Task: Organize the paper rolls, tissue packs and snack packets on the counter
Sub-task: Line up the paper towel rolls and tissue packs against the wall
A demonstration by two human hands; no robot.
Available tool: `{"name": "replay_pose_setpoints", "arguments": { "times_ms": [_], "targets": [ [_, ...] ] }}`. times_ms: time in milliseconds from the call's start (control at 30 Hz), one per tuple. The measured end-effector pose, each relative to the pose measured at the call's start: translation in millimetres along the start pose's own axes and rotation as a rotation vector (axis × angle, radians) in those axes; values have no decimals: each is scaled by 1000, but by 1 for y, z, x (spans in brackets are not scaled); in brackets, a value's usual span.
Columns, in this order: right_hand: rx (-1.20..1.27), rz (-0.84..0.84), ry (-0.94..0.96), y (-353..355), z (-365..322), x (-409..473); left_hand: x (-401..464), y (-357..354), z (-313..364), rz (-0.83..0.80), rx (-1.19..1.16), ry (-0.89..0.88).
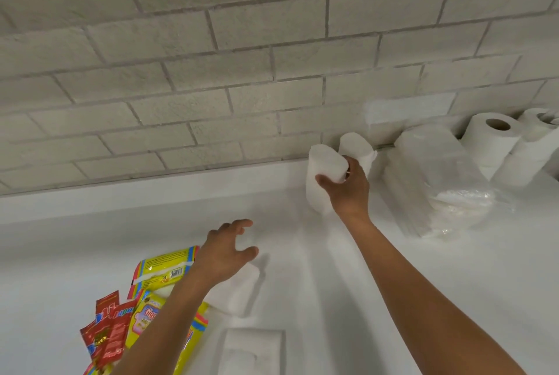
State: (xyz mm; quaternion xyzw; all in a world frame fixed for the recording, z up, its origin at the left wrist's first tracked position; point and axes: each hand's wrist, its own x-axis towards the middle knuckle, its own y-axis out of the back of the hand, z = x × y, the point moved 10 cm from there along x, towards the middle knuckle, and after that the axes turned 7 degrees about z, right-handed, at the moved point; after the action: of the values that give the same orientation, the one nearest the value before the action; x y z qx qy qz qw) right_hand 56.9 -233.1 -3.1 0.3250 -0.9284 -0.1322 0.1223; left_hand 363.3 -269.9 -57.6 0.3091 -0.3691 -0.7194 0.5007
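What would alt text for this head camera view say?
A person's right hand grips a white tissue pack upright by the brick wall, while the open left hand hovers over a white counter. Yellow and red snack packets lie lower left; paper rolls stand far right.

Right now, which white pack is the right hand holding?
Look where the brick wall meets the white counter. Two upright white packs stand there; the right hand grips the front, left one, while the other pack behind it stands untouched against the wall.
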Motion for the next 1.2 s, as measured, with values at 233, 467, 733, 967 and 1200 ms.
{"name": "replay_pose_setpoints", "arguments": {
  "times_ms": [233, 467, 733, 967, 1200],
  "targets": [
    [-89, 157, 57, -5, -2, 16, -9, -2, -47, -22, 21, 127],
    [-136, 168, 69, -17, 2, 18, -18, -15, -69, -158, -31, 230],
    [-150, 130, 66, -24, 1, 21, -24, -27, -82, -243, -138, 330],
    [-167, -31, -46, -30, 25, 11, -23, -30, -75, -251, -210, 332],
    [-56, -177, -193, -22, 53, -45, -13, -17, -46, -123, -319, 251]
  ]
}}
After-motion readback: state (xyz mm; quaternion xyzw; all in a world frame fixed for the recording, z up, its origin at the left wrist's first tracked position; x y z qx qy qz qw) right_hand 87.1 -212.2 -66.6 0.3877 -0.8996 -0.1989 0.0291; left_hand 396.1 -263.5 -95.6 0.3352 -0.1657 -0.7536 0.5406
